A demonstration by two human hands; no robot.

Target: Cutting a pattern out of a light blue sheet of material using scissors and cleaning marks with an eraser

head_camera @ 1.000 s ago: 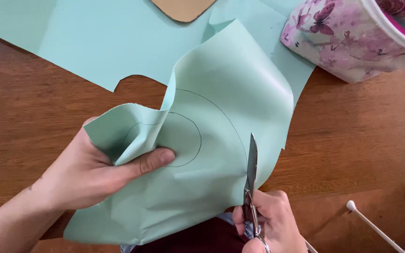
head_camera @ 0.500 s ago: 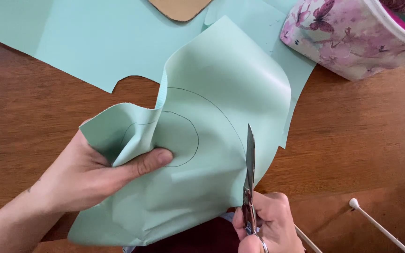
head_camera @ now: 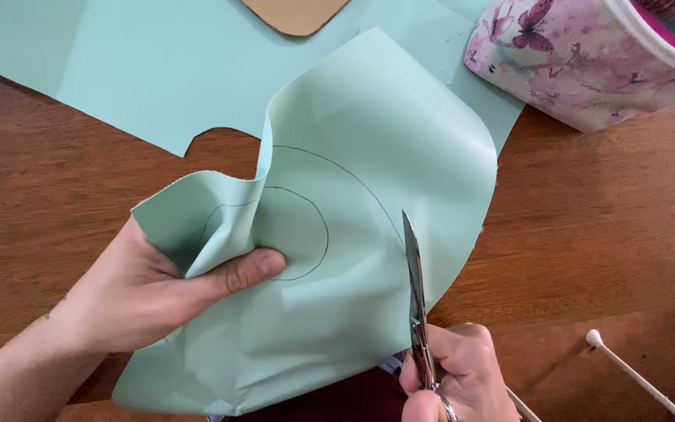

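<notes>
Two pencilled rings on mint sheet (head_camera: 369,148), mostly uncut; scissors (head_camera: 414,289) closed in right hand (head_camera: 458,375) at outer ring; left hand (head_camera: 158,293) pinching folded sheet.

Scissors (head_camera: 416,305) through mint paper (head_camera: 369,156)

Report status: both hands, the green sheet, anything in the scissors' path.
Left hand pinching the mint-green sheet, bunched. Right hand gripping the scissors, blades closed, tip on the outer pencilled curve. Nothing across the blades; floral pouch well clear.
</notes>
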